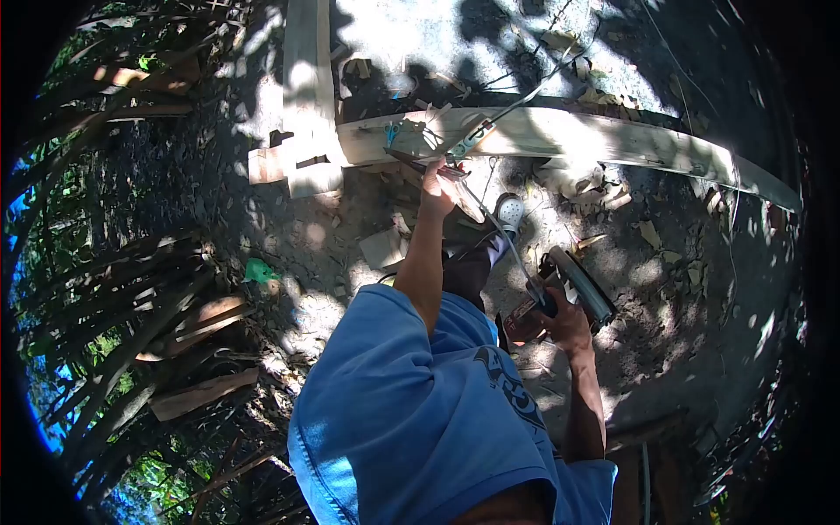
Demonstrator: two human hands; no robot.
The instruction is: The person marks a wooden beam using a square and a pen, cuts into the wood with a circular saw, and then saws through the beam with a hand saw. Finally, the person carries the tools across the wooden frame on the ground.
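Observation:
My left hand [439, 188] is closed round a thin, flat piece near the long wooden beam [569, 136]; shade and small size hide what the piece is. A long thin metal rod [516, 254] slants from beside this hand down to my right hand [567, 322]. The fingers of my right hand wrap round the dark handle at the rod's lower end. Beside that hand lie a dark cylinder [584, 287] and a reddish-brown object [523, 324]. Over the beam, close to my left hand, is a metal fitting [472, 138].
An upright plank [306, 79] meets the beam at a joint on the left. A white shoe [509, 210] stands below the beam. Dry palm fronds [131, 350] line the left side. Wood chips and a green scrap [260, 270] lie on the ground.

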